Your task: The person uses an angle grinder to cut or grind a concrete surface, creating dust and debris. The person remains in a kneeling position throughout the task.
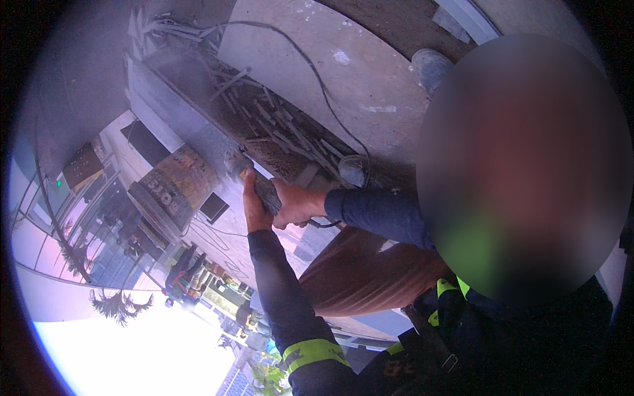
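Observation:
Both my hands are closed round a dusty, dark-bodied power tool that looks like an angle grinder. My left hand wraps the body close to its head. Behind it, my right hand grips the rear part, where a dark cord trails off. The tool's head is against or just beside the edge of a pale panel; I cannot tell if it touches. Dust hazes the air around the panel. The disc or bit is hidden.
Broken strips litter the ground beside a large pale board. A black cable crosses the board. A weathered bucket stands near the tool. Dusty shoe-like tips show by the board. People are in the background. Blur covers the right side.

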Demonstrator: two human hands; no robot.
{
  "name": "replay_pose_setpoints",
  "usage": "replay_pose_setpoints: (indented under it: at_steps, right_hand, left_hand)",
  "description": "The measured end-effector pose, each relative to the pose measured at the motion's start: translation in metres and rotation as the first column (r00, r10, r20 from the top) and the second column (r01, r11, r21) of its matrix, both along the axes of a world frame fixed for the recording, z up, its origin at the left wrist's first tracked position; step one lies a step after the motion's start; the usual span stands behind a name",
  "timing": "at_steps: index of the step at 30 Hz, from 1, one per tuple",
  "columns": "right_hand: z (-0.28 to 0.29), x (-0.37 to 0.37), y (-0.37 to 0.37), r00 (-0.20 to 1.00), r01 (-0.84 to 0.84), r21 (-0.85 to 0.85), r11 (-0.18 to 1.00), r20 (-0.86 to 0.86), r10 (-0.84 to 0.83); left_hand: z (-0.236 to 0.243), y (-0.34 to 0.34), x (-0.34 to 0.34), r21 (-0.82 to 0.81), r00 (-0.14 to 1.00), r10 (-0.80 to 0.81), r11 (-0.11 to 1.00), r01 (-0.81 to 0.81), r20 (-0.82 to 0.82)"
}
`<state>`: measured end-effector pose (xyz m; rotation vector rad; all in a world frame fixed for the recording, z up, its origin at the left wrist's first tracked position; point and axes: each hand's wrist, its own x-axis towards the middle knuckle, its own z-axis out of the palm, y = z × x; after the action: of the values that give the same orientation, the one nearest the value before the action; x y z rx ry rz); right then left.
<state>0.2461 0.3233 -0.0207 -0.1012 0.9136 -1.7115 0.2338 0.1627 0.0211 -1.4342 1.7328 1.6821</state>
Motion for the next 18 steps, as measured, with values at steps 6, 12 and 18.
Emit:
replay_pose_setpoints:
  at_steps: [6, 12, 18]
  right_hand:
    - [-0.001, -0.002, -0.007, 1.000, -0.003, -0.038, 0.999, 0.011, 0.003]
    - [0.001, -0.006, -0.001, 1.000, -0.010, -0.025, 1.000, 0.015, 0.010]
    - [0.005, -0.004, 0.009, 1.000, -0.028, -0.029, 0.999, 0.006, 0.029]
  left_hand:
    - [-0.003, -0.029, 0.006, 0.056, 0.997, -0.071, 0.996, 0.072, -0.020]
    - [-0.002, -0.018, 0.001, 0.062, 0.999, -0.051, 0.997, 0.051, 0.000]
    - [-0.002, -0.011, 0.007, 0.007, 0.999, -0.024, 1.000, 0.024, -0.022]
